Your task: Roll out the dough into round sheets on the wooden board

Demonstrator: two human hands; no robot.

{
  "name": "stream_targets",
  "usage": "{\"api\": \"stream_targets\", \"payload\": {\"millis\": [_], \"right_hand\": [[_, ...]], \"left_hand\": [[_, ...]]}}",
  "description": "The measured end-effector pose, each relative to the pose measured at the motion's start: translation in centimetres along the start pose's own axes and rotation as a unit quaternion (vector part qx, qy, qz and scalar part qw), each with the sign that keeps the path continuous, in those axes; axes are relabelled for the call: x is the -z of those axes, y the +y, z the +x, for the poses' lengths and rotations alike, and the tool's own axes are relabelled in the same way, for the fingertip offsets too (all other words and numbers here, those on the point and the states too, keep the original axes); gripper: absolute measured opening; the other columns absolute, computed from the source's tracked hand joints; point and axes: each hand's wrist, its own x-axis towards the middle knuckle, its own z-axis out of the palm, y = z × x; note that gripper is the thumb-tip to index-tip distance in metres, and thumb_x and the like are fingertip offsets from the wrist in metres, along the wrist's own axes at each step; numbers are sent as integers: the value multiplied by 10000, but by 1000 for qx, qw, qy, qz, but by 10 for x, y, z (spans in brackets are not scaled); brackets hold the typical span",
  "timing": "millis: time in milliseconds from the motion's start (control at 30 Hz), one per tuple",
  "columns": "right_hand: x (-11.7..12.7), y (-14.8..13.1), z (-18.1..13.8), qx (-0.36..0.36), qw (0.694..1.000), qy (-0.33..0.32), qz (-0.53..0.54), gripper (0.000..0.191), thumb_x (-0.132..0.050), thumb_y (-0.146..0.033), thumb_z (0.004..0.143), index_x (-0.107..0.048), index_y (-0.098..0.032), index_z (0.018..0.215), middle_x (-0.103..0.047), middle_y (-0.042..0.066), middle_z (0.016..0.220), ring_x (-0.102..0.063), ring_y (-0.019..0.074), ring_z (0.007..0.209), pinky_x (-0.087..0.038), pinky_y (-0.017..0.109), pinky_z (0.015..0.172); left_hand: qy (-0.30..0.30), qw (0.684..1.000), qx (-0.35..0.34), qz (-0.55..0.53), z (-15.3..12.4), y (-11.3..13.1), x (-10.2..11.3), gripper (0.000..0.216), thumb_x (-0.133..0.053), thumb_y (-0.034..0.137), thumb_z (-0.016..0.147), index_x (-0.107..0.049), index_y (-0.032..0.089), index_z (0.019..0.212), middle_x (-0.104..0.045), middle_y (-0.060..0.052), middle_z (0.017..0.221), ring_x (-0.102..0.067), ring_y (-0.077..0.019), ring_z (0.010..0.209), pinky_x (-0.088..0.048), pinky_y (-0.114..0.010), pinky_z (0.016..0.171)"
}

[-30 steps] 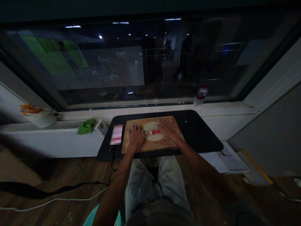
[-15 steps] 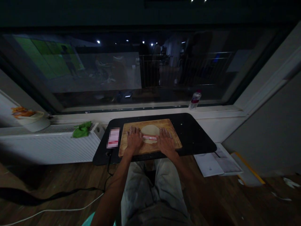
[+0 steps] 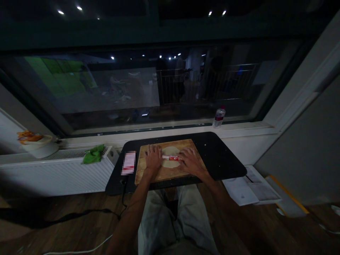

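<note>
A round, flat sheet of pale dough lies on a wooden cutting board. Across it runs a slim rolling pin with a red and white label at its middle. Over the pin's left end is my left hand, its fingers reaching forward along the board. My right hand covers the other end, fingers bent a little over it. Both palms hide the pin's ends.
The board rests on a black table below a window. At its left lies a blurred pink, phone-shaped item. A bottle stands on the sill; a green cloth hangs on the radiator. Papers or boxes lie at right.
The rolling pin has turned, so a different red part of its label faces up. My hands stay on its ends. The whole view has tilted slightly upward.
</note>
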Motion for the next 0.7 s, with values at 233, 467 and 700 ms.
{"api": "stream_targets", "payload": {"millis": [233, 467, 700], "right_hand": [[-8, 32, 16, -40, 999, -22, 19, 444, -498, -322, 1206, -709, -285, 1595, -751, 89, 1530, -652, 249, 1439, -473, 403, 1248], [-13, 34, 19, -207, 977, 53, -12, 545, -344, -306, 1221, -596, -233, 1699, -686, 129, 1628, -630, 297, 1432, -524, 418, 1156], [-8, 29, 15, -204, 978, 31, -36, 535, -338, -330, 1222, -630, -239, 1662, -521, 116, 1802, -628, 313, 1438, -527, 425, 1140]], "left_hand": [[135, 984, 66, -97, 1, 3, -2, 595, -377, 397, 1180, -520, 60, 1649, -508, -297, 1749, -417, -411, 1699, -431, -628, 1336], [-43, 994, -35, -93, -24, 37, 4, 422, -511, 473, 1154, -718, 226, 1425, -686, -176, 1564, -610, -350, 1471, -476, -577, 1284], [-95, 993, -67, -30, -29, 83, -3, 709, -632, 724, 1057, -664, 203, 1537, -573, -255, 1691, -461, -491, 1602, -316, -845, 1297]]}}
